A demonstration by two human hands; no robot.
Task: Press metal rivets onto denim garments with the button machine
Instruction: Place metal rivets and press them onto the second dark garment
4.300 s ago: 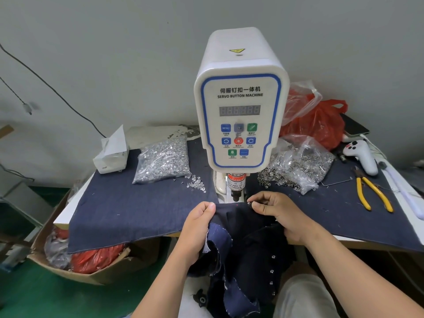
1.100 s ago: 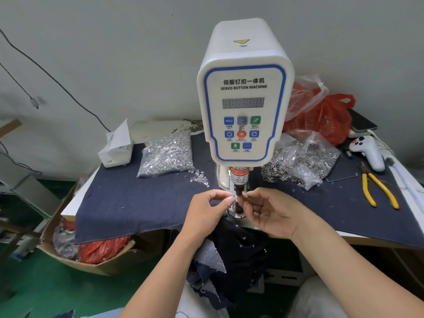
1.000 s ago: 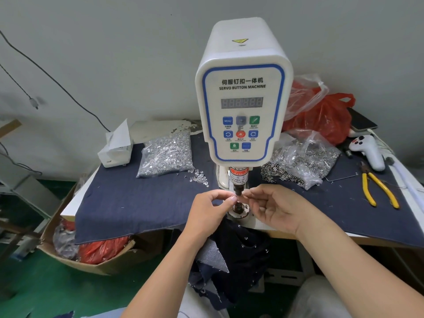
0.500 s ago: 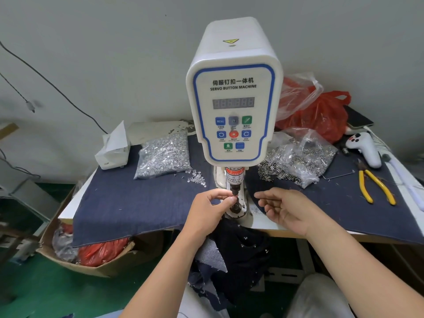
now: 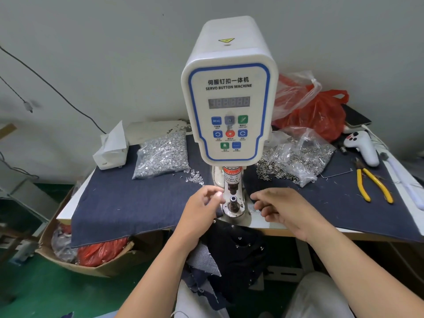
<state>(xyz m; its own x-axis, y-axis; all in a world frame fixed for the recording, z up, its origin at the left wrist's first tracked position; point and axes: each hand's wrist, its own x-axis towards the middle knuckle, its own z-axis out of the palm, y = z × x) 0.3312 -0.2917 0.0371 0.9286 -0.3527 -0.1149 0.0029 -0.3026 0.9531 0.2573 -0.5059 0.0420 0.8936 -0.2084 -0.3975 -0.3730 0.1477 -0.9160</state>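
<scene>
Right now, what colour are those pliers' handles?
Yellow; the pliers lie at the table's right side, clearest in the head view.

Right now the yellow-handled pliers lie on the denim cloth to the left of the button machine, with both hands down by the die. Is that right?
Not quite. The head view shows the yellow-handled pliers on the denim cloth to the right of the button machine, not the left. The rest holds: the left hand and right hand flank the die.

Hands (image 5: pixel 202 210) beside button machine (image 5: pixel 229 111) die (image 5: pixel 233 200)
</scene>
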